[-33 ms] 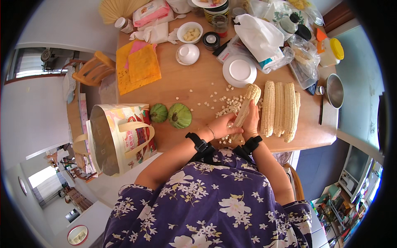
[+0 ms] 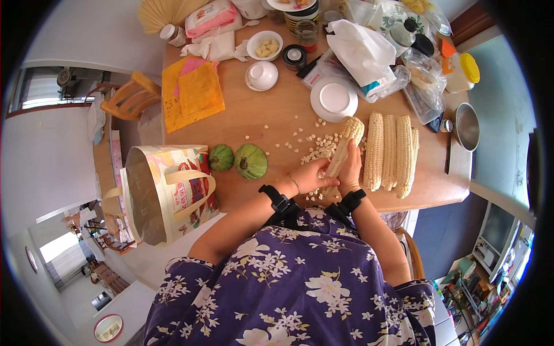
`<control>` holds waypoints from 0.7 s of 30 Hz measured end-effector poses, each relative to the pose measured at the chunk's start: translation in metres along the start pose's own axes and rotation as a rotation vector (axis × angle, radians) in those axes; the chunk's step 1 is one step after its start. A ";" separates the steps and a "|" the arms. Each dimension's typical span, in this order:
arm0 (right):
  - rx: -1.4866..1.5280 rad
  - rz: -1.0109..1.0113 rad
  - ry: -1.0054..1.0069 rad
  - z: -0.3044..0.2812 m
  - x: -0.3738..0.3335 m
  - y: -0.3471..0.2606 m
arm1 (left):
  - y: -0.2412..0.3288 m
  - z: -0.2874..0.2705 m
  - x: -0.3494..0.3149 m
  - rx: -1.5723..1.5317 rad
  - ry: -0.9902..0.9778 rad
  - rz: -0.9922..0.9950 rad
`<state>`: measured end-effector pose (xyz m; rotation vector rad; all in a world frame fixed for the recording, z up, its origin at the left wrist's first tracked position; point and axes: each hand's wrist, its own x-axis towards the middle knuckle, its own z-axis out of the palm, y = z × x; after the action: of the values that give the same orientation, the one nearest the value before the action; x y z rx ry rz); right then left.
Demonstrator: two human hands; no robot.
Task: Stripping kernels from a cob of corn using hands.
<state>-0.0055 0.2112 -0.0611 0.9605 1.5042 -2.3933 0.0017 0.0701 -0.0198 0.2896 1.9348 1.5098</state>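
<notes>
A pale ear of corn (image 2: 344, 146) is held at a tilt over the near part of the table, its upper end leaning away and to the right. My right hand (image 2: 350, 170) wraps its right side, thumb lying along the cob. On the lower left, my left hand (image 2: 310, 176) is closed round the ear, thumb against the kernels. Loose corn kernels (image 2: 321, 148) lie heaped beside and beyond my hands, with some strewn to the left. Several more whole ears (image 2: 390, 151) rest side by side to the right. What lies under my palms is hidden.
Two green squashes (image 2: 251, 161) and a paper bag (image 2: 191, 207) stand left. Beyond are an orange cloth (image 2: 199, 92), a white cup on a saucer (image 2: 262, 75), an upturned white dish (image 2: 334, 98) and plastic bags (image 2: 369, 55). A metal bowl (image 2: 467, 127) sits at the right edge.
</notes>
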 end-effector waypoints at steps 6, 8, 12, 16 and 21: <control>-0.018 0.005 -0.030 0.005 -0.008 -0.008 | -0.008 -0.003 -0.001 -0.062 -0.063 -0.045; -0.011 -0.014 -0.052 0.008 -0.011 -0.012 | -0.011 -0.007 0.000 0.130 -0.074 -0.053; -0.030 -0.002 -0.049 0.006 -0.012 -0.014 | -0.012 -0.011 0.001 0.142 -0.127 -0.091; 0.014 -0.006 -0.046 -0.004 -0.001 -0.002 | -0.018 -0.004 -0.006 -0.082 -0.108 -0.007; 0.022 -0.032 -0.010 -0.005 0.001 0.001 | -0.020 -0.003 -0.012 -0.080 -0.105 -0.019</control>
<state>-0.0036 0.2147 -0.0638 0.9338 1.5040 -2.4386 0.0134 0.0556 -0.0336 0.3080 1.7862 1.5255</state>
